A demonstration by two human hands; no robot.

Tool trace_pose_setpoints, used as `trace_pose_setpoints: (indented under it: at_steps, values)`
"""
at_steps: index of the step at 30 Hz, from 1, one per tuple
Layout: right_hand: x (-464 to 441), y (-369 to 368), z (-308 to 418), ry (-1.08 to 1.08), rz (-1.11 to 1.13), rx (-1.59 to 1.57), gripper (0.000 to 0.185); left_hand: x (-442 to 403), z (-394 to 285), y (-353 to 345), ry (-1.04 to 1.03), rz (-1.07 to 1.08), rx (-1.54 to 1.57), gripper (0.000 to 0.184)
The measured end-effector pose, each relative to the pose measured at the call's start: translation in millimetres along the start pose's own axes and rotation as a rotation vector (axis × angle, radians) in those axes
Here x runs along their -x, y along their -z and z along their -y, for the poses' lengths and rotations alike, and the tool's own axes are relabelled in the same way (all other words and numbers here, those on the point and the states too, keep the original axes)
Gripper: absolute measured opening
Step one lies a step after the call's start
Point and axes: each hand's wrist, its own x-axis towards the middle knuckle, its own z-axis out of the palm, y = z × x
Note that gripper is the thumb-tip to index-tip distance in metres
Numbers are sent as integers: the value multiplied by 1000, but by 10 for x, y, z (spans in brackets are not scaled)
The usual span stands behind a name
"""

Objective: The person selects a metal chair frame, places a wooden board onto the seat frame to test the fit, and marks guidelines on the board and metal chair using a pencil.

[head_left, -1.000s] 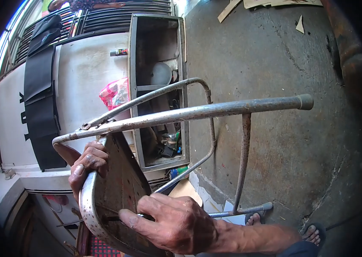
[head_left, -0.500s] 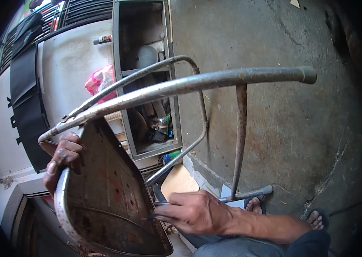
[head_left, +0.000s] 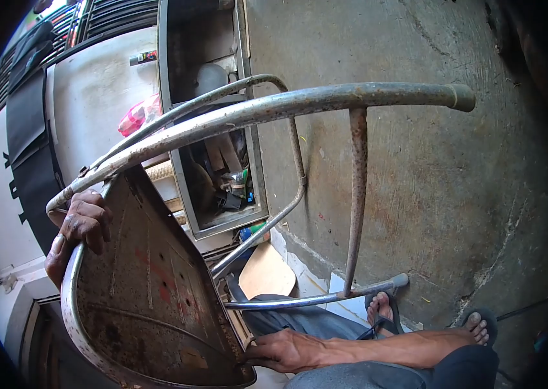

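Note:
A metal folding chair (head_left: 241, 117) with worn, rust-spotted tubes is tipped on its side in front of me. Its seat pan (head_left: 157, 292) shows a brown, rusty underside with red marks and small holes. My left hand (head_left: 81, 227) wraps round the seat's upper left edge, beside the bent tube. Down at the lower right edge of the seat, my right hand (head_left: 280, 350) has its fingers curled in. The fingertips are partly hidden there, and what they hold cannot be made out.
A metal-framed cabinet (head_left: 258, 155) with odds and ends stands behind the chair. A pink-and-white plastic bag (head_left: 138, 117) and a small dark can (head_left: 143, 58) lie on a white surface. A tan board (head_left: 267, 272) leans near my sandalled feet (head_left: 384, 311).
My right hand has moved down along the seat's edge; a thin, dark-tipped thing in its fingers earlier is now out of sight. The chair and left hand appear shifted slightly left.

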Motion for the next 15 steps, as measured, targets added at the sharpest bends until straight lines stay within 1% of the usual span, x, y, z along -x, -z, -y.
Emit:
trace_pose_setpoints:
  at_steps: [3,5,9,12,15]
  values:
    - [25,-31,-4,-54,4,-31,25,-49,-8,14,-5,38,-7,47]
    - [33,13,6,25,-4,-61,24,-67,-10,34,-14,63,-12,47]
    - [16,18,57,-1,-47,-4,24,-82,-24,90,-25,108,-22,47]
    - [20,22,88,-2,-52,-72,23,-89,-18,98,-29,134,-23,47]
    - [6,31,68,3,-62,7,22,-126,-16,77,-40,146,-25,47]
